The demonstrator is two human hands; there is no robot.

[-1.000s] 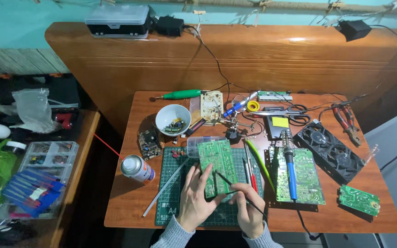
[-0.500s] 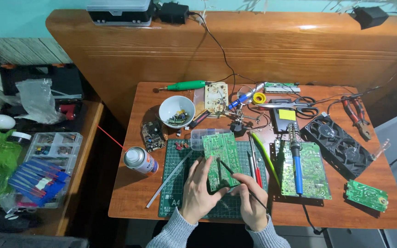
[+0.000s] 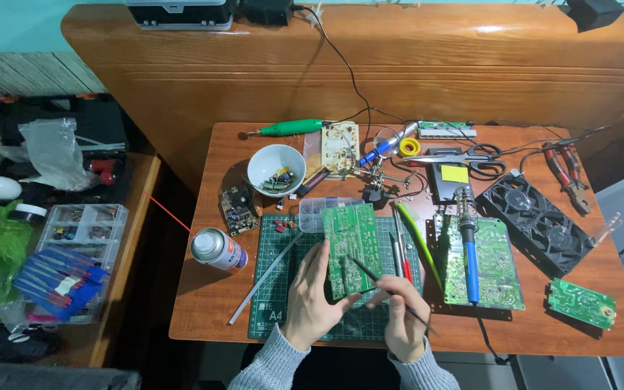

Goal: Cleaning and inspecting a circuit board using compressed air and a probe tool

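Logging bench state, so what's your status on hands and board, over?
Left hand steadies green circuit board on cutting mat. Right hand holds thin black probe, tip on board. Nothing blocking.

table [image 3: 572,339]: reddish wood, smooth, with a soft sheen
headboard panel [image 3: 413,65]: varnished wood, glossy; grooved bands along it
cutting mat [image 3: 287,289]: dark green, matt, rubbery-looking; printed grid
circuit board [image 3: 352,249]: green, faintly shiny laminate; small metal solder points
bowl [image 3: 263,160]: white, glazed, glossy
spray can [image 3: 217,249]: bright metal top; glossy printed body
soldering iron [image 3: 469,260]: blue plastic handle, smooth; coiled metal stand
sleeves [image 3: 272,368]: grey knitted cloth, ribbed
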